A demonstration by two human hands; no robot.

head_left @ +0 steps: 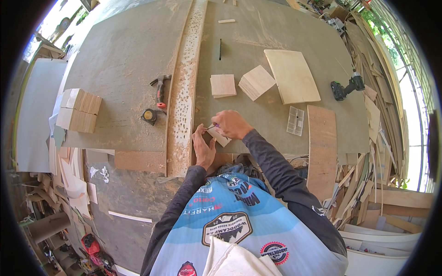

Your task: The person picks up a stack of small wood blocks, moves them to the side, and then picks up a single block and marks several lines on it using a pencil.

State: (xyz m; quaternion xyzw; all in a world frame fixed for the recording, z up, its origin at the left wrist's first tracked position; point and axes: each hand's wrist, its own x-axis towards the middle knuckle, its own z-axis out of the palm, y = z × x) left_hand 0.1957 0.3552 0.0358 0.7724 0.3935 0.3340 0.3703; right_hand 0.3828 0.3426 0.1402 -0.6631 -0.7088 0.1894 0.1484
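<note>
Close to the near edge of the worktable, my left hand (203, 149) steadies a small pale wooden piece (222, 139), its thumb lying against the wood. My right hand (231, 124) is closed round a thin tool (212, 127) with a metal shaft and a bit of purple at the grip; it looks like a screwdriver. The tool's tip points left and meets the fingertips of my left hand. What lies under those fingertips is hidden. Beyond my hands sit two stacks of square plywood pieces, one straight (223, 86) and one turned (257, 83).
Left of the sawdust-covered wooden strip (184, 87) lie a hammer (160, 92), a tape measure (149, 116) and stacked blocks (79, 110). On the right are a plywood sheet (292, 77), a clear divided case (295, 121), a long board (322, 152) and a cordless drill (347, 86).
</note>
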